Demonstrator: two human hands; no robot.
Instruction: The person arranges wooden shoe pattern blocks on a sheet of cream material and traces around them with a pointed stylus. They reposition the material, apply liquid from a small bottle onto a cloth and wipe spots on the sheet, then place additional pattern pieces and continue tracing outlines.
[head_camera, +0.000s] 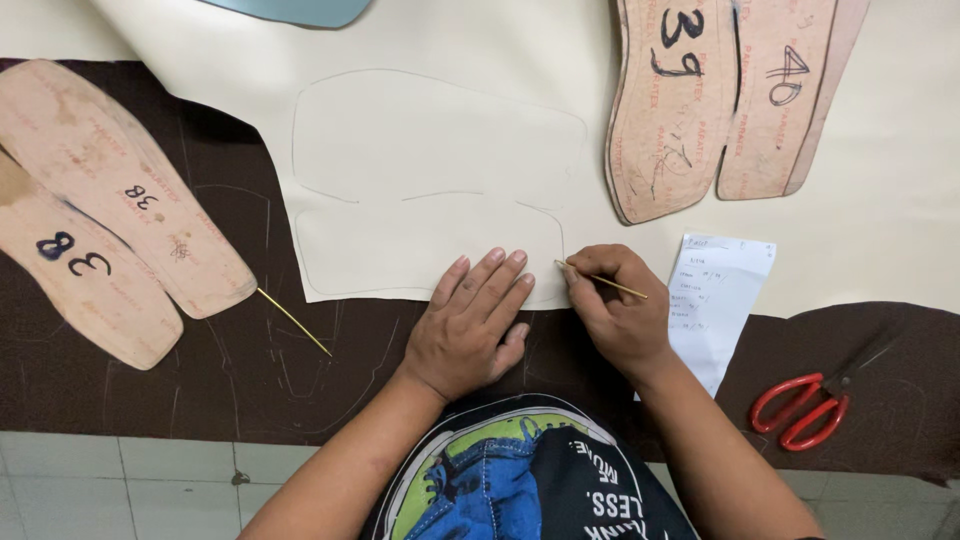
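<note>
Insole patterns (110, 215) left, scissors (805, 400) right — paper slip (718, 300) between scissors and right hand (615, 310).

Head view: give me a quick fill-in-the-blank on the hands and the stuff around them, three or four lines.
1. The left hand lies flat, palm down, on the ____-coloured sheet.
2. The right hand grips a thin ____ stick.
3. The scissors with ____ handles lie to the person's right.
4. The white paper slip lies beside the ____ hand.

Missing words: cream; yellow; red; right
</note>
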